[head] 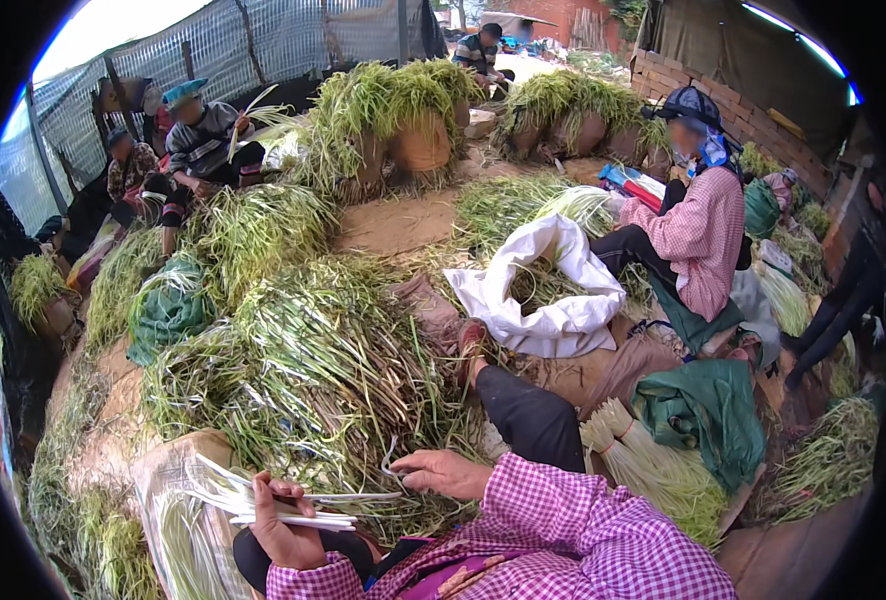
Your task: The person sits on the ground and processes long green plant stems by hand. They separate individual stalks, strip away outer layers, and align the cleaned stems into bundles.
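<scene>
My left hand [285, 517] holds a small bundle of white, peeled leafy stalks [251, 495] above my lap, at the bottom left. One thin stalk sticks out of it to the right, its end near my right hand [443, 472]. The right hand is bent, palm down, with a thin pale curled strip [389, 457] at its fingertips; whether the fingers grip it I cannot tell. Beyond both hands lies a large heap of unpeeled green stalks [330, 345] with brownish leaves. More white stalks [180, 532] lie on a woven sack [150, 480] at the lower left.
Tied bundles of pale stalks [645, 465] and a green cloth [705, 412] lie at my right. An open white sack [563, 322] stands beyond my foot. A person in a checked shirt [698, 232] sits at the right; several others sit farther off among stalk heaps [263, 225].
</scene>
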Demonstrator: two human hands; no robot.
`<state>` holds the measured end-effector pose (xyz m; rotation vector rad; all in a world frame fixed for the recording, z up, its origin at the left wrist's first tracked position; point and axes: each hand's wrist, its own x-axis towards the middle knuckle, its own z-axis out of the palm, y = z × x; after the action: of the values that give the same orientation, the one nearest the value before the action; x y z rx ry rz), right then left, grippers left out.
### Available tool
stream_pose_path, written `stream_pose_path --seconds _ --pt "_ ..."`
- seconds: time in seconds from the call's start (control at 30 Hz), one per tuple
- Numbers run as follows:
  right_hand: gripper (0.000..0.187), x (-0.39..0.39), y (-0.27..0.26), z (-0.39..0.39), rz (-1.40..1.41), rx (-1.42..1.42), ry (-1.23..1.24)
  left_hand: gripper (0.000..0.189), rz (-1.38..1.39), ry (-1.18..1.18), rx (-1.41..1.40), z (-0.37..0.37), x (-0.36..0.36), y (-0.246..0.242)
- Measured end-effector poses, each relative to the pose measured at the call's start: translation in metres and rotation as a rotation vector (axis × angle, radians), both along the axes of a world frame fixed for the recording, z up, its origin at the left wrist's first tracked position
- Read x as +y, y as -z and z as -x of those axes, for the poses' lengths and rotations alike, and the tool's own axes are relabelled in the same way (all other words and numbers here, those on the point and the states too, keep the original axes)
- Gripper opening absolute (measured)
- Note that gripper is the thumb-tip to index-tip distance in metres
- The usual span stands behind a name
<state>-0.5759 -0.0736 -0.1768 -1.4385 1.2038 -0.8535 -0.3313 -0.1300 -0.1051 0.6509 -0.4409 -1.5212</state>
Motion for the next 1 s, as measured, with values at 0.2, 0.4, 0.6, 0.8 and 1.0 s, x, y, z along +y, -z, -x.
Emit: stream_pose_path --seconds 0.2,0.4,0.6,0.8,1.0 --pt "0.021 0.022 -0.015 -0.034 -0.413 -0.425 -0.158 0.024 -0.102 0.037 -0.046 0.011 0.008 0.015" --pt "0.025 0.037 -0.023 -0.039 -0.341 -0.343 -0.114 0.032 -0.152 0.175 -0.197 0.026 0.042 0.035" --pt "0.031 0.063 -0.022 -0.046 -0.155 0.177 -0.235 0.034 -0.2 0.409 -0.09 0.039 0.096 0.059" --pt "0.032 0.069 -0.015 -0.057 -0.207 -0.106 -0.344 0.025 -0.275 0.657 -0.052 0.024 0.101 0.054" --pt "0.029 0.011 -0.024 -0.043 -0.28 -0.067 -0.402 0.019 -0.181 0.347 0.023 0.018 0.025 0.008"
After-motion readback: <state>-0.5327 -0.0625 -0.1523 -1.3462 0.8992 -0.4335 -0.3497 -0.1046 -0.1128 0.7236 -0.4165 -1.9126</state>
